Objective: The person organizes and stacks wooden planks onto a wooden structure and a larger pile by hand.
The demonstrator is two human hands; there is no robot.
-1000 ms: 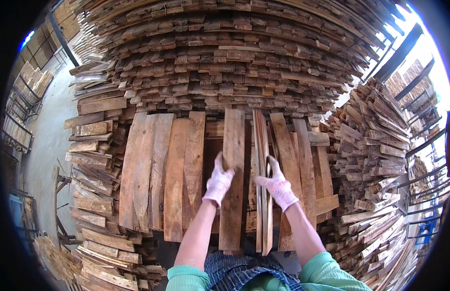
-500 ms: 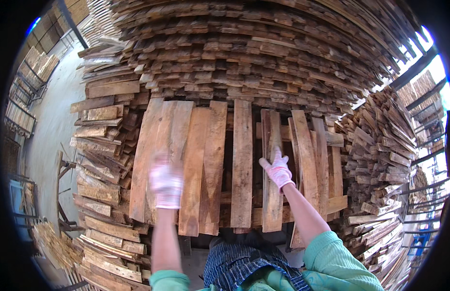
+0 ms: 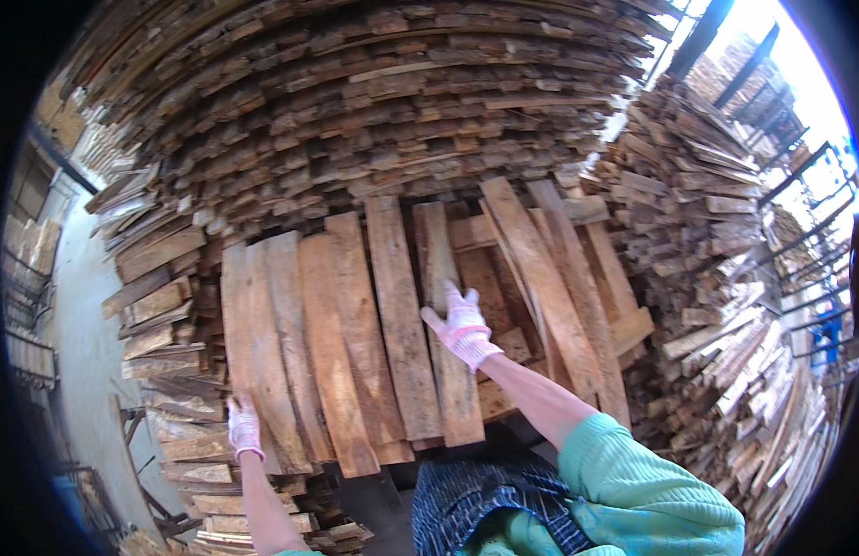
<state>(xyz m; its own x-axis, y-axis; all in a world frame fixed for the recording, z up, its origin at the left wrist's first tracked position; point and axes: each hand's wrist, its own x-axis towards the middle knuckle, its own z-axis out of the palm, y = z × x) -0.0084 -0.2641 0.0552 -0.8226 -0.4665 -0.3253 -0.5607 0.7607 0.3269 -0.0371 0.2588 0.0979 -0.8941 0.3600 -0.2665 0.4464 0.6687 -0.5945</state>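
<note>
A row of rough wooden planks lies side by side in front of me. My right hand, in a white and pink knit glove, rests on a narrow plank right of the row's middle. Its thumb is spread to the left and its fingers point up along the wood. My left hand, gloved alike, is at the near left end of the row, against the outer edge of the leftmost plank. Its fingers reach forward, partly apart; their tips are hard to make out.
Behind the row rises a tall wall of stacked planks. Further stacks stand at the left and right. Crosswise boards show beneath the row at the right. A grey floor runs along the far left, beside metal racks.
My left hand has moved left and nearer, from above the planks to the row's left edge. My right hand stays on the same plank. The view has turned and shifted.
</note>
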